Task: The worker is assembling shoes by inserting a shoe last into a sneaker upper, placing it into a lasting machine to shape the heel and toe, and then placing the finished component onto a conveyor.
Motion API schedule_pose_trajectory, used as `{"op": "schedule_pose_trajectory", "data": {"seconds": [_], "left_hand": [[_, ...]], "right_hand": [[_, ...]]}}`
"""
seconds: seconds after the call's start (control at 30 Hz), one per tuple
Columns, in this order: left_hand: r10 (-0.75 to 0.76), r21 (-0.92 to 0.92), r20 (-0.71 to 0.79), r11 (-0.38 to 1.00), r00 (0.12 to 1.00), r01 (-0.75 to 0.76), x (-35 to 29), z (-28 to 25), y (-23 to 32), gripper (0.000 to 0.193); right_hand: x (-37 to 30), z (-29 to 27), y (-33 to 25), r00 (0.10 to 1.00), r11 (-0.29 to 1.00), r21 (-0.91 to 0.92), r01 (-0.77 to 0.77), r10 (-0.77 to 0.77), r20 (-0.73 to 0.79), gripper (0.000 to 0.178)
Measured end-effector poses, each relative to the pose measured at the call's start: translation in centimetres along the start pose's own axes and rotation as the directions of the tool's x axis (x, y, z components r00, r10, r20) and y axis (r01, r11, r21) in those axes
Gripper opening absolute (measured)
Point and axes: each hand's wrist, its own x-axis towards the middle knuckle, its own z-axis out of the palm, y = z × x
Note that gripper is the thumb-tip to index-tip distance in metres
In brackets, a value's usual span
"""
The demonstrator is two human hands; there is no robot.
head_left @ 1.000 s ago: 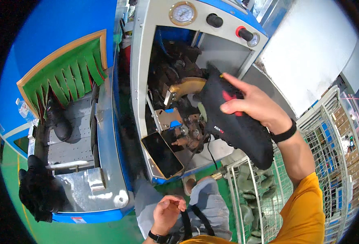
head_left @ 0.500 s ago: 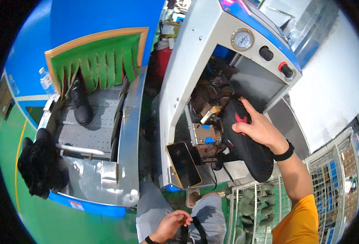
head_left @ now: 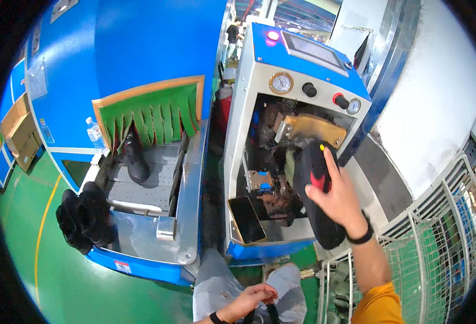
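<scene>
My right hand (head_left: 336,197) is closed around a black shoe (head_left: 324,229) with a red patch, index finger stretched along it. The shoe stands tilted in front of the opening of a white and blue machine (head_left: 238,135). Just above the shoe is a tan block (head_left: 316,129), slightly blurred, inside the opening. Low over my lap, my left hand (head_left: 253,299) has curled fingers. Black bands (head_left: 273,312) hang beside its fingertips; whether they are gripped is hidden.
A phone (head_left: 247,220) leans at the machine's lower front. On the left, a black shoe (head_left: 135,162) lies on a perforated bed before a green strip curtain (head_left: 151,121). More black shoes (head_left: 84,216) stand at its front corner. A white wire rack (head_left: 416,254) is at right.
The view has tilted up and shifted, showing more of the machine's top. The tan block now shows broadly above the shoe in the opening. My right hand still holds the shoe.
</scene>
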Motion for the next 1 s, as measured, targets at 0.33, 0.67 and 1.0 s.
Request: {"op": "schedule_pose_trajectory", "data": {"seconds": [0.33, 0.67, 1.0], "left_hand": [[0.099, -0.198, 0.078, 0.977, 0.992, -0.082, -1.8, 3.1, 3.9, 0.036], [-0.304, -0.111, 0.19, 0.938, 0.934, 0.328, -1.5, 1.7, 3.0, 0.068], [-0.271, 0.14, -0.077, 0.95, 0.959, 0.28, -8.0, 4.2, 1.8, 0.032]], "right_hand": [[-18.6, -1.0, -1.2, 0.964, 0.971, -0.22, 0.098, -0.147, -0.222, 0.093], [-23.4, -4.3, -2.0, 0.929, 0.723, 0.675, -0.147, -0.133, 0.345, 0.114], [-5.0, 3.4, -0.7, 0.758, -0.593, 0.661, -0.46, 0.126, 0.64, 0.037]]}}
